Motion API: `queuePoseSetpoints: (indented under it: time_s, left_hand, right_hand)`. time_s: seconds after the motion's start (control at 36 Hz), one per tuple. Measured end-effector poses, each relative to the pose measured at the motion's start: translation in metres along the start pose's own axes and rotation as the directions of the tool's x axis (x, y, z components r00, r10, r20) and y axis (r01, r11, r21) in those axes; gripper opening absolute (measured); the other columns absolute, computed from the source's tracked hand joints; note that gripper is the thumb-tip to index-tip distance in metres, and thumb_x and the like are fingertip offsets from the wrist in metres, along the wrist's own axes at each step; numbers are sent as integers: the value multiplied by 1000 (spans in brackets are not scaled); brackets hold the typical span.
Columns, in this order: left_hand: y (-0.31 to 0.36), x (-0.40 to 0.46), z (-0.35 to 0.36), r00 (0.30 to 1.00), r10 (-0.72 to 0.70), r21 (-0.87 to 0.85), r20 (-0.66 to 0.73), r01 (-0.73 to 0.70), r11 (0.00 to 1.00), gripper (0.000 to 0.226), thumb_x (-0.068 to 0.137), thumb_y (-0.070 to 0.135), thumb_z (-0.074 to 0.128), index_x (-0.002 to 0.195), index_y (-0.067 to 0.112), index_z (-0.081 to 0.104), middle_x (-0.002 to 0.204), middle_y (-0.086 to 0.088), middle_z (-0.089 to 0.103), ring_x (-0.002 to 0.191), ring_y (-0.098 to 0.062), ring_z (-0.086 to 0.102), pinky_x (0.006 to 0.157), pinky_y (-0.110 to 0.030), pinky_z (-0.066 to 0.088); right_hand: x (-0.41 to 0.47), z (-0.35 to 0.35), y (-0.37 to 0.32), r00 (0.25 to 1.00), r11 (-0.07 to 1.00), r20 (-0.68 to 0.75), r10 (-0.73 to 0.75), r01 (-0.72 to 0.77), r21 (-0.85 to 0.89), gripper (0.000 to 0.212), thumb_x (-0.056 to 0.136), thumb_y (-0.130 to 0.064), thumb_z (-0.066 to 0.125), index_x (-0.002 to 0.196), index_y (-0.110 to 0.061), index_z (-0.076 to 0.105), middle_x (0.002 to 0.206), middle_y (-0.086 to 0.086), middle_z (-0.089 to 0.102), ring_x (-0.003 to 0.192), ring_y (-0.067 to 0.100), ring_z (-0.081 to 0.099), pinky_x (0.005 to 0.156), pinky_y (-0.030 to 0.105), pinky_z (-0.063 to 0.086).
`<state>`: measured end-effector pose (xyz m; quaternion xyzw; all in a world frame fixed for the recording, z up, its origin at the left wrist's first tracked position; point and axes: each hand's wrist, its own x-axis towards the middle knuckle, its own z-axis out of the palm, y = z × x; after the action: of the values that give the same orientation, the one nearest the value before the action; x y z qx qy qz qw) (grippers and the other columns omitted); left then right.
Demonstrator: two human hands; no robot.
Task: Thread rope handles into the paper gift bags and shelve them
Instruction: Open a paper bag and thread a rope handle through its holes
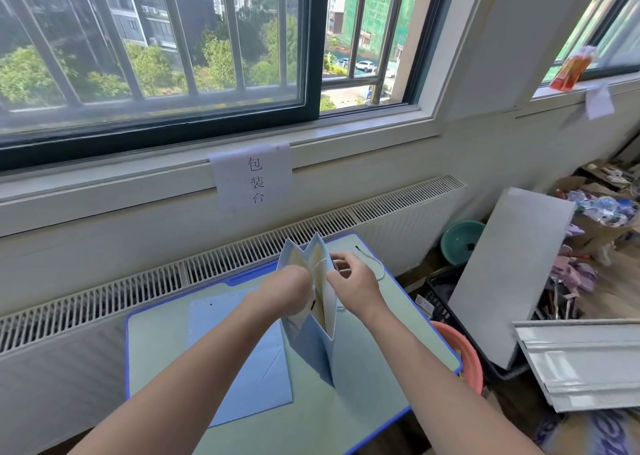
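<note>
Room: sunlit window wall with a barred window and a long radiator grille below it; a paper sign hangs from the sill above the desk
Desk: small, pale green with a blue rim, its far edge against the radiator
Open bag: a light-blue paper gift bag stands upright near the desk's far right corner, mouth up, side gussets folded inward; its long axis runs away from the person toward the window
Left hand: the left hand grips the bag's left wall at the rim, fingers curled over it, steadying the bag
Right hand: the right hand is at the right wall's rim, fingertips pinched together on what looks like the rope handle; the exact contact is too small to be sure of
Rope: a thin cord loops off to the right of that hand, its dark-tipped end lying toward the desk's far right corner
Key relation: rope lies right of the bag, so the right hand is the nearer one; the hole it must enter is hidden
Spare bag: a flat bag lies left of the open one, at mid-desk
Floor right: pink basin, black crate, leaning white board
</note>
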<state>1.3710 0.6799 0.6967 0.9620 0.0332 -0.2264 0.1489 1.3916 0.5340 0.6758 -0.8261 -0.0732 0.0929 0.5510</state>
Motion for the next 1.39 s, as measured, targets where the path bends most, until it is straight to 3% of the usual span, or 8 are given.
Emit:
queuePoseSetpoints:
  time_s: [0.08, 0.17, 0.28, 0.44, 0.61, 0.92, 1.19, 1.39]
  left_hand:
    - [1, 0, -2, 993, 0, -240, -118, -29, 970, 24, 92, 6, 41, 90, 1, 65, 86, -13, 63, 80, -31, 58, 67, -39, 46]
    - [2, -1, -1, 988, -5, -500, -155, -74, 863, 32, 93, 8, 40, 70, 11, 61, 80, -13, 64, 75, -28, 57, 66, -35, 44]
    - [-1, -1, 5, 985, -99, -671, -143, -23, 741, 33, 94, 15, 45, 67, 7, 61, 69, -9, 62, 67, -25, 54, 64, -32, 44]
    - [-7, -3, 12, 960, -191, -688, -206, -3, 726, 17, 85, 2, 50, 69, 5, 54, 66, -9, 55, 59, -24, 59, 60, -41, 57]
    - [-15, 0, 17, 954, -231, -743, -194, 10, 669, 15, 92, 4, 48, 93, 3, 62, 92, -15, 65, 78, -27, 67, 55, -32, 56]
    - [-24, 1, 18, 959, -246, -827, -139, 24, 562, 18, 100, 16, 48, 113, 10, 58, 98, -10, 65, 76, -20, 68, 62, -33, 58]
    - [-30, 1, 20, 983, -175, -904, -60, 21, 428, 37, 84, -6, 56, 120, 2, 56, 104, -20, 67, 87, -31, 71, 77, -46, 60]
    - [-29, 1, 19, 990, -129, -913, -60, -2, 408, 40, 83, -9, 57, 121, 1, 55, 106, -21, 67, 92, -33, 70, 77, -45, 61]
  right_hand:
    - [1, 4, 3, 1000, 1000, 19, -8, 8, -2, 22, 87, -17, 59, 107, -26, 65, 96, -8, 68, 85, -1, 61, 74, 10, 48]
    - [4, 9, 8, 997, 1000, 78, -4, 6, -19, 25, 91, -26, 60, 114, -24, 66, 105, -4, 68, 95, 6, 63, 88, 24, 52]
    - [4, 11, 14, 989, 998, 149, 27, -36, 54, 28, 98, -13, 48, 122, -17, 64, 100, -2, 68, 88, 10, 63, 78, 26, 54]
    - [2, 13, 37, 976, 992, 183, 120, -112, -54, 25, 88, -11, 63, 110, -21, 66, 85, -5, 65, 78, 10, 61, 86, 39, 57]
    - [-4, 10, 59, 952, 959, 208, 223, -176, -222, 13, 87, -11, 63, 94, -20, 68, 80, -12, 64, 69, 0, 57, 60, 12, 43]
    - [-12, 12, 77, 923, 888, 243, 298, -175, -426, 15, 87, -17, 65, 76, -27, 60, 90, -1, 67, 78, 11, 58, 67, 19, 43]
    - [-17, 21, 33, 959, 896, 164, 232, -277, 348, 11, 90, 4, 60, 98, -3, 57, 83, 14, 65, 62, 18, 66, 64, 27, 58]
    - [-24, 26, 26, 977, 922, 111, 181, -208, 327, 12, 85, 6, 65, 86, -6, 63, 83, 9, 66, 70, 15, 66, 70, 25, 58]
